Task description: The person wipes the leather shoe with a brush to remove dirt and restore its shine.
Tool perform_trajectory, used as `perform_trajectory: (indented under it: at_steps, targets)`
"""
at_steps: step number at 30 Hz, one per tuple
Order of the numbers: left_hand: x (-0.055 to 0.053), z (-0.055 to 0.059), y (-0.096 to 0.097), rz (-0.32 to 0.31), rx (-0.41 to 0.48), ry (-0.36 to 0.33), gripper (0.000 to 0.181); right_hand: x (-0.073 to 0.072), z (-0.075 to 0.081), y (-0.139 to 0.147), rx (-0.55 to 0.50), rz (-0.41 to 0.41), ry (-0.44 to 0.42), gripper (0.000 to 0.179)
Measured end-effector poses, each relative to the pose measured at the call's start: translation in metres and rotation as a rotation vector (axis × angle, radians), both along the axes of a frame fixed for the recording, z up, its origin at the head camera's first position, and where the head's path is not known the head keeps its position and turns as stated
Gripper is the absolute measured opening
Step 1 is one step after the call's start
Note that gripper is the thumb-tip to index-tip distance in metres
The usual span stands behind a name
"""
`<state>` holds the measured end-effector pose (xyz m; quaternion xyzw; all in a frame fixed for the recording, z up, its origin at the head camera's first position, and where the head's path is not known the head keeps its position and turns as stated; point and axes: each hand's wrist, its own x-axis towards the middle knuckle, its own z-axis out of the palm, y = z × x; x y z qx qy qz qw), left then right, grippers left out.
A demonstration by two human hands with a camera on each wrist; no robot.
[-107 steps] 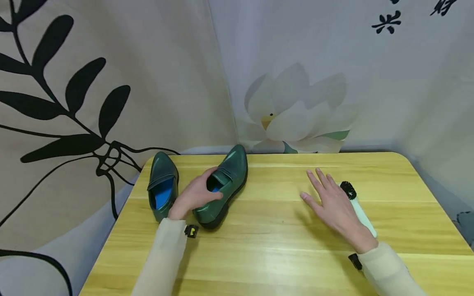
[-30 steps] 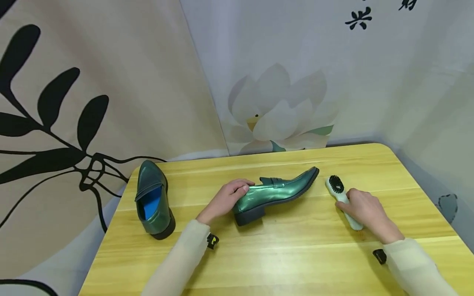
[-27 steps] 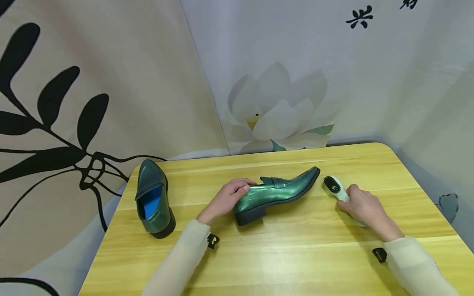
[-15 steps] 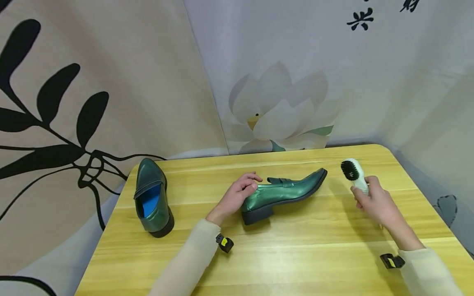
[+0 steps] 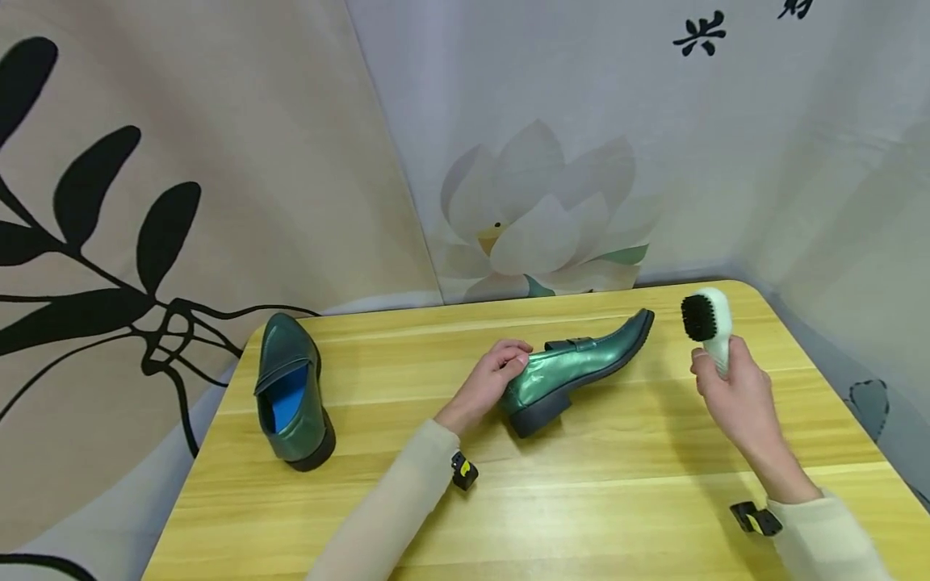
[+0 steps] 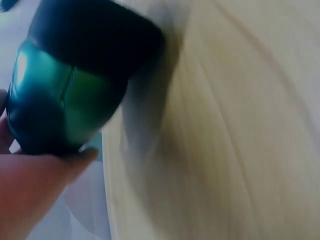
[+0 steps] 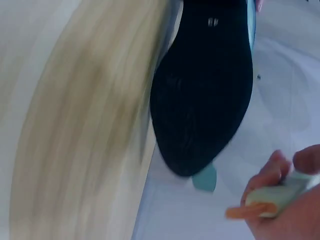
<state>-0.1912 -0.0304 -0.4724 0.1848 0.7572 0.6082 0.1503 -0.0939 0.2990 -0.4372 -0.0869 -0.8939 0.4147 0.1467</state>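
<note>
The left hand (image 5: 487, 386) pinches the back rim of a shiny metallic-green loafer with a black sole and block heel (image 5: 584, 363), which it holds over the yellow wood-grain table (image 5: 581, 500), toe tilted upward. The right hand (image 5: 744, 405) has its fingers curled round the handle of a pale mint brush with black bristles (image 5: 718, 323), raised near the toe but apart from it. The palm hides most of the handle; the blurred right wrist view cuts off the bristles. Whether the heel touches the wood cannot be told. The loafer has a strap across its upper and bright reflections along its side.
</note>
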Motion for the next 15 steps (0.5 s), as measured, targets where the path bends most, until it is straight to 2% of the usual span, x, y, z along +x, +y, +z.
perform_trajectory:
  at_steps: [3,8,11,15]
  targets:
    - [-0.003,-0.001,-0.008,-0.055,-0.030,0.034,0.032,0.001,0.002,-0.018,-0.015,0.060,-0.038,0.039]
    - [-0.005,-0.002,-0.017,-0.099,-0.028,0.063,0.031,0.002,0.000,-0.052,-0.028,0.238,-0.065,0.041]
    - [-0.003,-0.001,-0.019,-0.095,-0.032,0.077,0.031,0.003,-0.004,-0.072,0.051,0.327,-0.002,0.037]
    - [-0.001,-0.001,-0.020,-0.090,-0.041,0.067,0.033,0.006,-0.012,-0.094,0.246,0.426,0.153,0.036]
